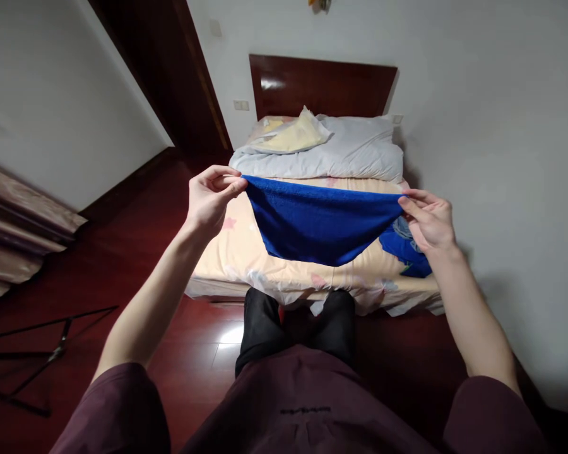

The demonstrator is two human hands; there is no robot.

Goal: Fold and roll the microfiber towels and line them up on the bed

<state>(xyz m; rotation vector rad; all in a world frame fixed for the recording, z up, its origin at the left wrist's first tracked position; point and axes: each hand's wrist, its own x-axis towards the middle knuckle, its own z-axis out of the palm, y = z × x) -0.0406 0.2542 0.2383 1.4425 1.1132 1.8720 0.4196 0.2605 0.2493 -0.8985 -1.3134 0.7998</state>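
Note:
A blue cloth [324, 221] hangs stretched between my two hands, above the bed. My left hand [215, 195] pinches its upper left corner between thumb and fingers. At the upper right corner, my right hand [428, 217] holds the cloth in the same kind of pinch. The top edge runs nearly straight, and the lower part hangs loose and narrower. Beyond it lies the bed [222, 252] with a peach patterned sheet. Partly behind my right hand, a bunched pile of blue and grey cloth [409, 255] rests on the bed.
A white quilt or pillow [360, 148] with a pale yellow cloth [298, 132] on it lies by the dark headboard [322, 85]. Black tripod-like legs [57, 353] stand on the floor at the left, below a curtain [19, 233]. A wall rises at the right.

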